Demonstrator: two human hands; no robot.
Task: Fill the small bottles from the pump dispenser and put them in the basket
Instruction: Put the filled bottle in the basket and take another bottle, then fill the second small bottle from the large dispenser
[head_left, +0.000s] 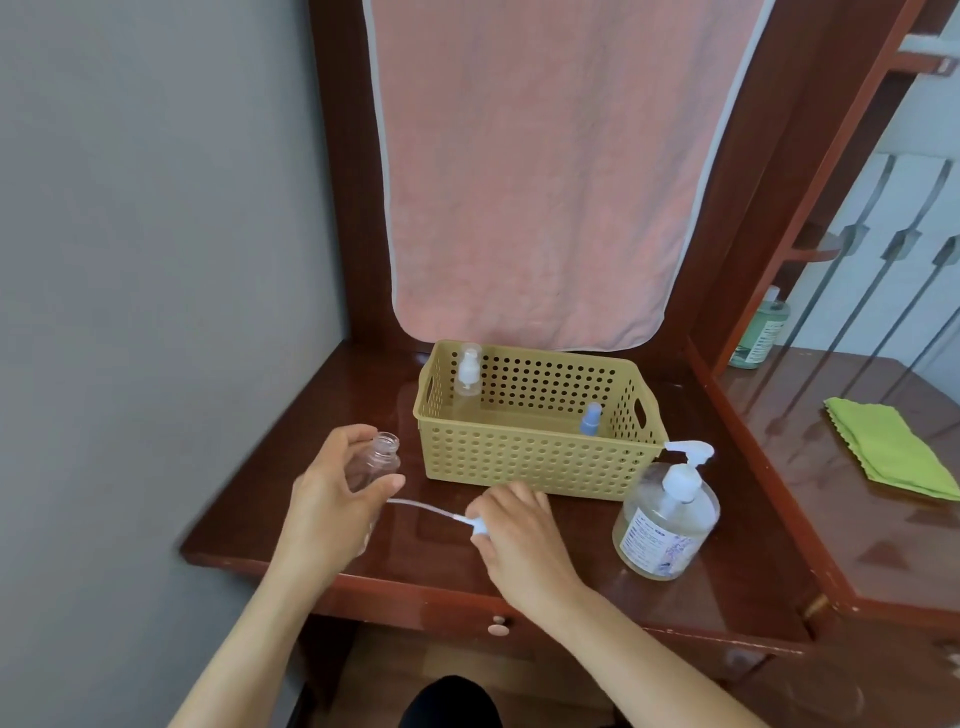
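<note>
My left hand (332, 493) grips a small clear bottle (379, 460) with its neck open, held left of the yellow perforated basket (530, 462). My right hand (519, 535) holds that bottle's spray cap (475, 524) low over the table, its thin dip tube (421, 506) pointing left toward the bottle. In the basket stand a small clear bottle with a white pump (468, 371) at the back left and a small blue-capped bottle (591, 420) at the front right. The large clear pump dispenser (667, 519) stands right of my right hand.
The dark wooden dresser top (270, 499) ends close in front of my hands. A pink towel (540, 171) hangs behind the basket. On the right section lie a green cloth (888, 447) and a green bottle (761, 332). A grey wall is on the left.
</note>
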